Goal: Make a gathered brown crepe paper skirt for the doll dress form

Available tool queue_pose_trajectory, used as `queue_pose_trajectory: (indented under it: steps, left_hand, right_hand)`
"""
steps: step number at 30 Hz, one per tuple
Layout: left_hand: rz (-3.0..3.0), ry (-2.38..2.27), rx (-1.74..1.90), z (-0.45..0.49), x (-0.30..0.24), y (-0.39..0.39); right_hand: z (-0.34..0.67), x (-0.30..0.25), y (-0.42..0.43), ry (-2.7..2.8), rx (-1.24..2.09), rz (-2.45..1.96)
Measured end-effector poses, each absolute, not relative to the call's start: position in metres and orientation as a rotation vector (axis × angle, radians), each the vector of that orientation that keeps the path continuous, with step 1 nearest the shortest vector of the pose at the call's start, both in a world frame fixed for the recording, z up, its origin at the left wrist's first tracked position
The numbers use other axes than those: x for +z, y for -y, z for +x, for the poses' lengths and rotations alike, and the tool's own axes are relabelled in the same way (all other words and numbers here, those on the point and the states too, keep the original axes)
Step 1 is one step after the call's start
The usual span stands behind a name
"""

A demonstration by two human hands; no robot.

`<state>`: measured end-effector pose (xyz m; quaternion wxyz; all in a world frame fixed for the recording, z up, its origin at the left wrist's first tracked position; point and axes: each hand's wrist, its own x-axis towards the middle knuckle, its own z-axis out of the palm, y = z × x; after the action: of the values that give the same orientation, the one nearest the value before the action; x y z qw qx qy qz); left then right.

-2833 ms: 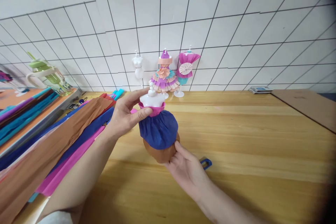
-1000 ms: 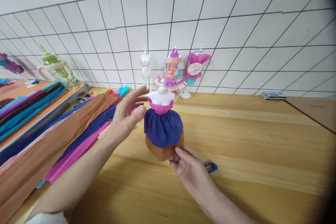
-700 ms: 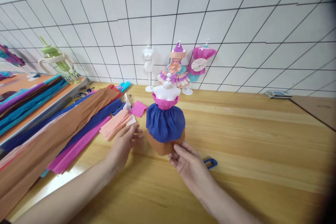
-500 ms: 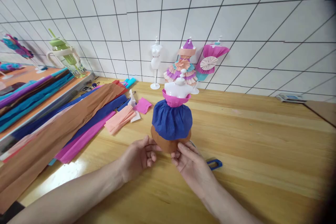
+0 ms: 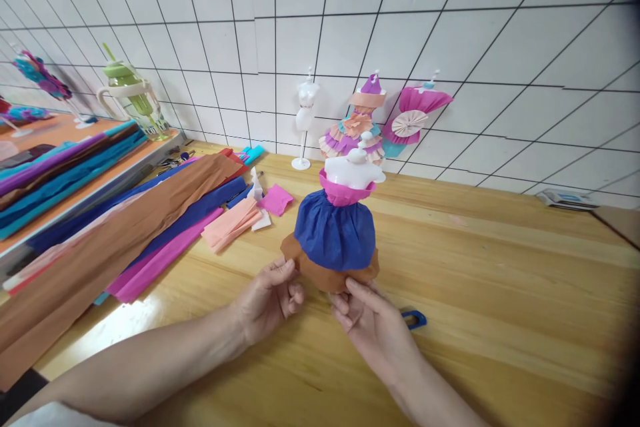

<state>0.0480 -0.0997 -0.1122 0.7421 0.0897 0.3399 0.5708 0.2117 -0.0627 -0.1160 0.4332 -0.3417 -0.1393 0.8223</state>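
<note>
A small white mannequin (image 5: 353, 172) stands in front of me, slightly tilted, wearing a pink paper bodice (image 5: 345, 193) and a puffed blue paper skirt (image 5: 336, 230). Below the blue layer flares a brown paper hem (image 5: 323, 275). My left hand (image 5: 270, 297) pinches the left edge of this hem between thumb and fingers. At the front right, my right hand (image 5: 367, 317) grips the same hem, thumb on top and fingers underneath. The mannequin's stand is hidden by the skirt and hands. A blue-handled tool (image 5: 415, 319) lies just right of my right hand, partly covered.
Long crepe paper strips (image 5: 135, 210) cover the left side, beside folded peach paper (image 5: 233, 223) and a pink paper square (image 5: 276, 199). Along the tiled wall stand a bare mannequin (image 5: 305, 117), two dressed ones, and a green-lidded bottle (image 5: 131, 97). A flat packet (image 5: 565, 198) lies far right.
My left hand has taken hold of the brown hem's left edge and the hem is spread wider. The view has shifted slightly, and the mannequin leans a little more to the right.
</note>
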Motion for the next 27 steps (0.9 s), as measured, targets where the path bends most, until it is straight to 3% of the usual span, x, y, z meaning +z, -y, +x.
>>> queue_pose_trajectory:
  steps: [8, 13, 15, 20, 24, 27]
  left_hand:
    - [0.141, -0.721, 1.243, 0.038, -0.117, 0.095]
    - [0.097, -0.708, 1.231, 0.036, -0.120, 0.094]
    - [0.092, -0.702, 1.230, 0.037, -0.121, 0.094]
    - [0.120, -0.685, 1.263, 0.042, -0.125, 0.096]
    - [0.173, -0.675, 1.289, 0.046, -0.127, 0.098]
    - [0.192, -0.679, 1.280, 0.048, -0.126, 0.098]
  right_hand:
    - [0.220, -0.113, 0.069, 0.532, 2.101, -1.003]
    - [0.243, -0.097, 0.079, 1.005, 2.170, -1.211]
    - [0.254, -0.076, 0.076, 1.330, 1.989, -1.248]
    - [0.265, -0.006, 0.044, 1.737, 0.949, -1.285]
    - [0.251, 0.013, 0.013, 1.845, 0.822, -1.308]
    - [0.233, 0.005, 0.000, 1.738, 0.974, -1.060]
